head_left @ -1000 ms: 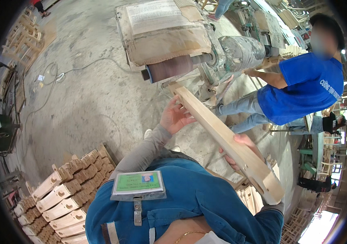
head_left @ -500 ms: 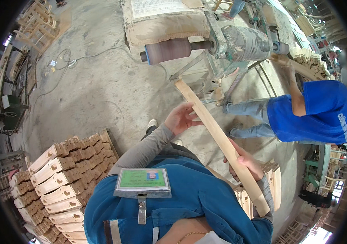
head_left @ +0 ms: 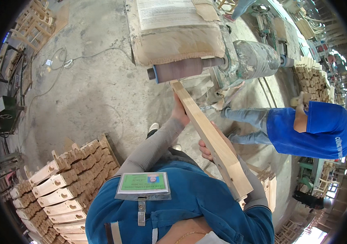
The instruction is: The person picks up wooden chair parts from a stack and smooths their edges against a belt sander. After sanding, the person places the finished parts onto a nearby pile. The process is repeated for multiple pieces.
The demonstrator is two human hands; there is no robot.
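Landmark: the brown drum (head_left: 178,70). Wooden board (head_left: 210,135) is on its body-facing side: far tip just beside the drum's outer half, gap or contact can't be told from this angle. Long axis runs away from the drum, back toward the body and off to the right, so the tip meets the drum at a slant, not square. Near end is well apart from the drum, by the right forearm; openings show in the side face there.

Left hand (head_left: 179,112) is the nearer one to the drum, along the board's left edge below the tip. Its fingers are mostly behind the wood; can't tell if they're spread or pinching. Right hand (head_left: 205,150) is further from the drum, fingers curled round the board's left edge, rest of the hand on the opposite edge: gripping it.

Containers: clear badge sleeve (head_left: 143,197) on the chest, bodyward of the drum, green card inside. Loose parts are in open stacks: big stack of slotted pieces (head_left: 61,199) bodyward and left of the drum, smaller stack (head_left: 272,188) bodyward and right. Co-worker in blue (head_left: 309,132) right of the drum.
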